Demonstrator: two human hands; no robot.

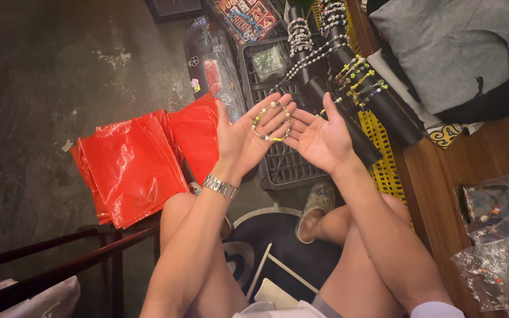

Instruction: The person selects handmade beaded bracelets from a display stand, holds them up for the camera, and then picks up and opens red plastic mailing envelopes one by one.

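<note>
The scene is dim and warm-toned, with light falling from about one o'clock. The open palms of the left hand (248, 138) and right hand (320, 140) are the brightest, sharpest area. Glare streaks the red plastic bags (131, 168) at nine o'clock. The concrete floor (42, 76) toward ten o'clock sinks into grainy shadow. Corners darken and bend slightly; the clear packets (496, 247) at four o'clock look soft.

Person, seated: bare forearms and knees; silver link wristwatch (220, 186) on left wrist; pale perforated clog (318, 200) at centre frame; light garment hem at bottom edge.
</note>
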